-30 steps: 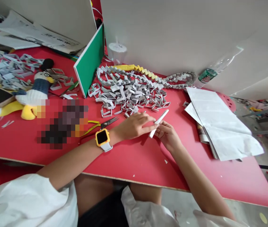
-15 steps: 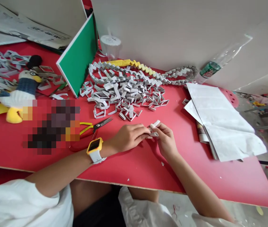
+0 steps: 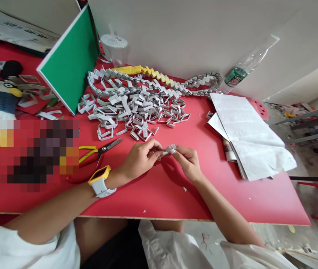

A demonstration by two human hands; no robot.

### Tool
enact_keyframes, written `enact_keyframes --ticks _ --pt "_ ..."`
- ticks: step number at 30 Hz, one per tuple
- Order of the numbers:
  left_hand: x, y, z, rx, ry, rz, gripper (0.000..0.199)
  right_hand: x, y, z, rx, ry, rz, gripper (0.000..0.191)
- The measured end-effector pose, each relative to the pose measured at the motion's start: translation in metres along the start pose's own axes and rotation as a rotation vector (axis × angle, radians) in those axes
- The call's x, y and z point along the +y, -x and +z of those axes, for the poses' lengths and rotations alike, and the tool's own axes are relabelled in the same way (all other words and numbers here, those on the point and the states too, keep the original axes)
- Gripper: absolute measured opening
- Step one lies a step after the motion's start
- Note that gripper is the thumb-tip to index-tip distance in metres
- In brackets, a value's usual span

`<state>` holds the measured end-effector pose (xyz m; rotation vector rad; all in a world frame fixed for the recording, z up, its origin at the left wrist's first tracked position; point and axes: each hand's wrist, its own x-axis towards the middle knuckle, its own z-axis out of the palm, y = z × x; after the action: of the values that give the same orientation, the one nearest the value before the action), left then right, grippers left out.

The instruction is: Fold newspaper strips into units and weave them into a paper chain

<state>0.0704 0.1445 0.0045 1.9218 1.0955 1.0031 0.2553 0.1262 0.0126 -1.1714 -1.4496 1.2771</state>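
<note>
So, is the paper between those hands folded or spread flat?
Folded: the paper shows as a short, compact piece, held between the left hand and the right hand.

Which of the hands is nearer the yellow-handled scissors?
Left. The left hand is just to the right of the scissors, apart from them; the right hand is farther right, beyond the folded paper strip.

watch (image 3: pixel 99 175): yellow case (image 3: pixel 107 172), pale grey strap (image 3: pixel 101 188) | sleeves (image 3: pixel 38 241): white, loose | bottoms (image 3: pixel 114 248): black
</note>
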Motion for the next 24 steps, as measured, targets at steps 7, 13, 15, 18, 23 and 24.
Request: enact_keyframes --ticks 7,13,15,18,23,24 --pt "0.002 0.002 0.0 0.0 -0.168 0.168 0.011 -0.001 0.003 0.003 0.078 0.173 -0.073 0.025" --pt "0.006 0.001 -0.001 0.057 0.028 0.04 0.03 -0.005 0.001 0.005 0.193 -0.115 -0.009 0.027" --pt "0.006 -0.001 -0.001 -0.025 0.222 -0.098 0.036 -0.005 0.0 0.005 0.218 -0.15 -0.033 0.026" --pt "0.007 -0.002 -0.002 -0.101 0.382 -0.23 0.026 -0.004 0.0 0.004 0.191 -0.152 -0.071 0.026" --pt "0.015 -0.002 -0.004 -0.038 0.461 -0.283 0.024 -0.003 0.0 0.005 0.126 -0.165 -0.123 0.026" --pt "0.016 -0.001 -0.005 -0.045 0.474 -0.297 0.025 -0.003 0.001 0.006 0.126 -0.184 -0.125 0.026"
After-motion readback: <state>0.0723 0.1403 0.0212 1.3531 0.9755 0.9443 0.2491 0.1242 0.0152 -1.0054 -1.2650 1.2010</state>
